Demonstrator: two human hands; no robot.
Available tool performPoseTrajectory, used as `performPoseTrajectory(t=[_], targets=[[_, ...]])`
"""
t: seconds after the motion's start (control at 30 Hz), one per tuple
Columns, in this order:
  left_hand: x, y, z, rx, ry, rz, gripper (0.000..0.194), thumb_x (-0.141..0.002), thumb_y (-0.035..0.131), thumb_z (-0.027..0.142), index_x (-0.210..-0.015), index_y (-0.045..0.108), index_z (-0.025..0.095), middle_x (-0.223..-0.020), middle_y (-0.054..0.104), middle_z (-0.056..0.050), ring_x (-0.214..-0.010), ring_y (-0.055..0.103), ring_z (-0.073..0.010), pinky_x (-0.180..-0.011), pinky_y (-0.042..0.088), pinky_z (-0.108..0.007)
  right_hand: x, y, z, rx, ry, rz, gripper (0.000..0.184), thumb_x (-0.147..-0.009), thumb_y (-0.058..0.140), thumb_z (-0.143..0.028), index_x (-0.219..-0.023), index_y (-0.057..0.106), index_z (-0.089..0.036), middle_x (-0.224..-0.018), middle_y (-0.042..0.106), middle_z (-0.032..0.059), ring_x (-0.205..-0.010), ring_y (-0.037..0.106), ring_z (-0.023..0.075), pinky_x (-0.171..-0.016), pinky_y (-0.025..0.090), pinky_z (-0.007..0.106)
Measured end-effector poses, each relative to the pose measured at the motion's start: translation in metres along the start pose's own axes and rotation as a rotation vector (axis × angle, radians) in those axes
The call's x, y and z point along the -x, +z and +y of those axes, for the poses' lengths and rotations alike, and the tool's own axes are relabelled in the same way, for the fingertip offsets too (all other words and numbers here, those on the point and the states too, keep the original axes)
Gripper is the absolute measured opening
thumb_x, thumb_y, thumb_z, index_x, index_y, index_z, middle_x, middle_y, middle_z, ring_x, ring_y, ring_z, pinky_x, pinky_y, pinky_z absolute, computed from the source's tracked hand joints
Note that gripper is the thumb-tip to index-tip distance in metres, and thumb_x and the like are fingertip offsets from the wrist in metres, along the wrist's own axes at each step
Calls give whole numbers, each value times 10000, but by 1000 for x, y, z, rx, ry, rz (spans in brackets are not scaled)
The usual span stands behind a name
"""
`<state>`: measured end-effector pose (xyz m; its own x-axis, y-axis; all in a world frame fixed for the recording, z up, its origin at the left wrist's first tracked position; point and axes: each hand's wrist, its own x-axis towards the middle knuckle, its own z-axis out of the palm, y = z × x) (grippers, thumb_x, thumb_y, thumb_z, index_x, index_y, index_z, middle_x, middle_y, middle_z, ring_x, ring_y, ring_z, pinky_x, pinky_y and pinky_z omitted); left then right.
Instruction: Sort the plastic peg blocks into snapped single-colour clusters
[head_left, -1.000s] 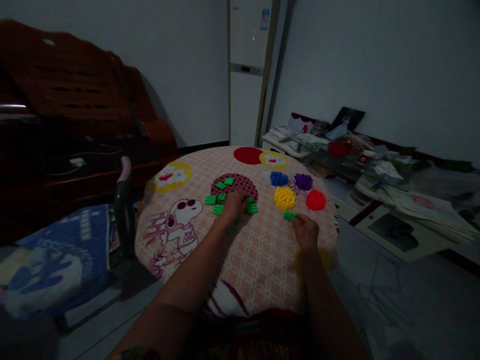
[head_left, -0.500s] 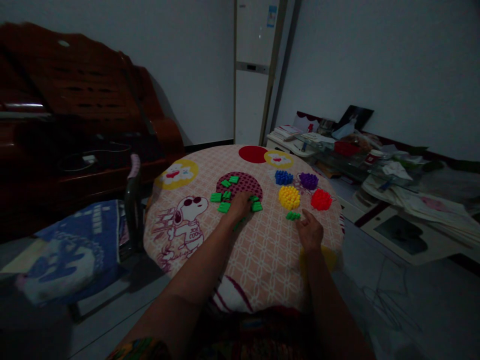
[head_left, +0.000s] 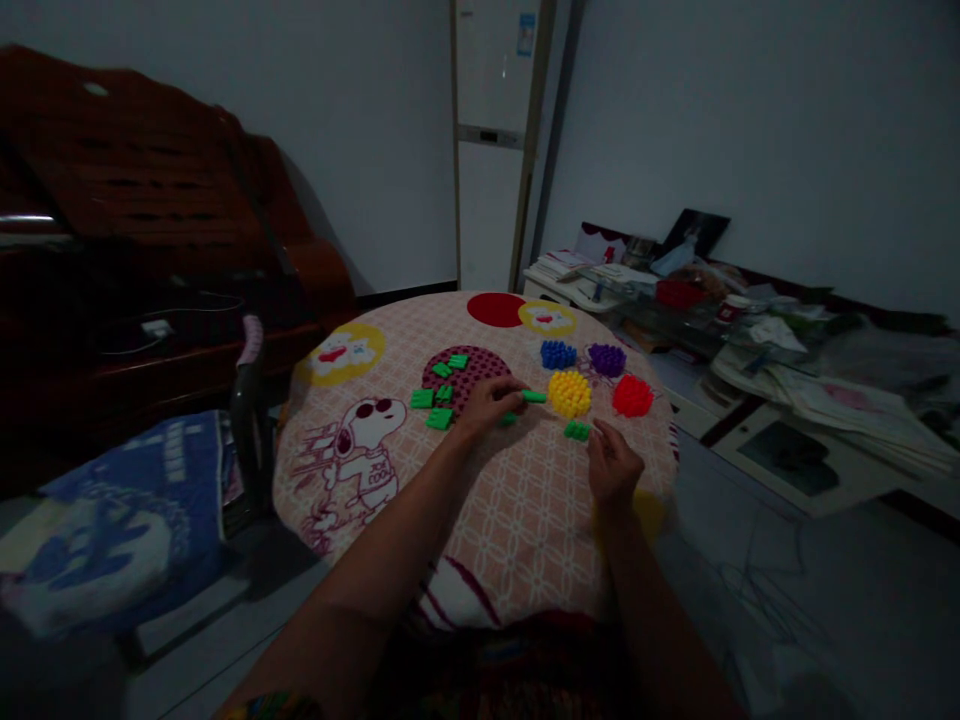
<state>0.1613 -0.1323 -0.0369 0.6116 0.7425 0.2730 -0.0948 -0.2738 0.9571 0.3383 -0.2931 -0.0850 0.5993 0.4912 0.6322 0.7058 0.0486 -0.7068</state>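
My left hand (head_left: 491, 405) is over the dark red dotted circle printed on the cloth, its fingers pinched on a green toy block (head_left: 533, 397) that points right. Nearer the front right, my right hand (head_left: 615, 465) is closed, with its fingertips at the right end of another studded green block (head_left: 577, 430). Several loose green blocks (head_left: 439, 418) lie left of my left hand, and one green piece shows partly beneath it. Beyond my right hand are clusters of small studded pieces: yellow (head_left: 569, 394), blue (head_left: 558, 354), purple (head_left: 607, 359) and red (head_left: 632, 396).
A patterned cloth (head_left: 510, 520) covers the round table. On the left stand a chair with a blue cover (head_left: 150, 510) and a carved wooden bench (head_left: 150, 180). A cluttered low cabinet (head_left: 795, 410) runs along the right wall. A tall white unit (head_left: 491, 200) fills the corner.
My left hand has lifted a green block from among the loose ones and moved right with it. My right hand stays by its green block. The whole view has shifted slightly.
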Motion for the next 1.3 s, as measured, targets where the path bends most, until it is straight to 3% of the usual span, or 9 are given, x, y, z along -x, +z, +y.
performPoseTrajectory(t=[0.13,0.23,0.3,0.43,0.63,1.03,1.1,1.23,1.3], targets=[[8,28,9,272,-70,-218,370,-731,777,423,-931,704,121,-816,747,-77,-728,695,-167,-716,549,-277,3,2,-15,-136,-27,-174,370,-885,612,-413,-1123,729,-155,-701,686,24,-556,606,139,-579,503,268],[12,43,7,285,-87,-317,392,-743,780,449,-938,692,121,-803,743,-73,-721,700,-167,-711,551,-275,4,0,-25,-259,41,-269,291,-883,629,-400,-1039,727,-175,-665,660,-4,-534,589,125,-538,487,248],[10,43,3,214,-41,-310,374,-767,753,439,-965,700,126,-835,746,-74,-742,701,-169,-721,549,-275,1,-3,-27,-322,106,-248,261,-868,642,-409,-965,717,-178,-646,652,-12,-524,587,125,-517,478,242],[2,21,-5,-149,85,-59,257,-814,669,335,-978,736,148,-920,758,-77,-820,700,-190,-765,543,-292,-16,-17,-15,-265,210,-108,300,-811,664,-450,-889,694,-162,-653,663,3,-528,585,140,-510,464,252],[-4,-20,-5,-650,-17,211,220,-814,605,193,-949,776,168,-959,786,-72,-888,707,-236,-863,543,-350,-32,-28,11,220,241,-114,281,-778,601,-428,-782,712,-169,-674,711,66,-628,634,195,-575,425,277],[-7,-46,-17,-647,-81,364,274,-833,593,202,-1044,762,158,-1034,785,-75,-954,715,-227,-900,556,-337,-43,-24,21,542,102,-423,228,-829,583,-330,-833,749,-175,-820,754,110,-754,672,214,-644,390,291],[-6,-54,-14,-675,-87,415,272,-838,587,196,-1045,761,164,-1044,783,-67,-975,712,-224,-924,545,-335,-46,-27,17,545,80,-417,240,-818,586,-319,-877,759,-163,-834,758,124,-763,680,227,-666,409,301],[-1,-80,-9,-785,-104,573,305,-847,567,182,-1095,744,163,-1091,761,-82,-1016,696,-223,-972,519,-339,-48,-30,-3,436,44,-233,355,-838,554,-394,-961,762,-135,-777,746,126,-712,675,248,-670,442,324],[2,-93,-11,-858,-139,645,319,-852,558,184,-1115,734,146,-1103,744,-110,-1046,682,-236,-994,504,-353,-45,-20,-20,333,11,-245,378,-876,515,-428,-938,761,-148,-761,742,111,-696,672,237,-658,447,316]])
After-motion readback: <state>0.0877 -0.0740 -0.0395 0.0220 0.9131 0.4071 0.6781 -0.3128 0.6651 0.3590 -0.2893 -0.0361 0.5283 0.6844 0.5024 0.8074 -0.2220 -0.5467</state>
